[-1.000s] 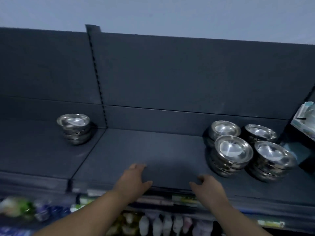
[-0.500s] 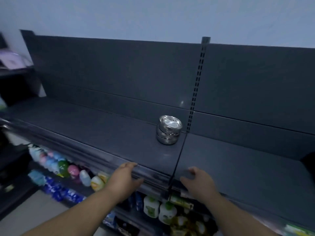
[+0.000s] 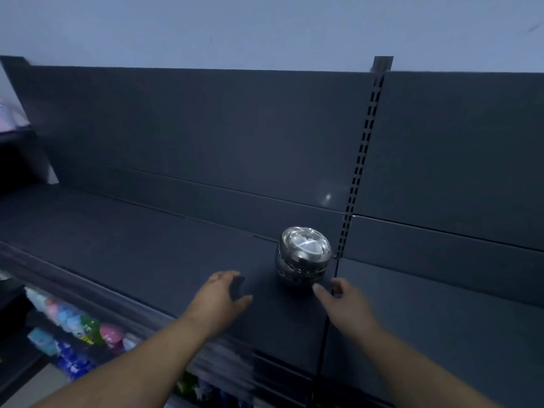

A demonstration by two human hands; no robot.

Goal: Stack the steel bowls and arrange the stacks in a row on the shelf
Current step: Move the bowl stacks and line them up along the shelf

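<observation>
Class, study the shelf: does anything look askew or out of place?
The small stack of shiny steel bowls on the dark grey shelf looks uneven: its top bowl seems tilted, not nested flat. Blur may exaggerate this.

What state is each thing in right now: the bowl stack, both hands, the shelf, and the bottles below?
Steel bowl stack: nested, upright on the shelf, held by neither hand.
Left hand: open, over the shelf, left of the stack and apart from it.
Right hand: open, fingers close to the stack's base, gripping nothing.
Shelf: carries the stack beside its panel seam.
Bottles: on the lower shelf, blurred.
</observation>
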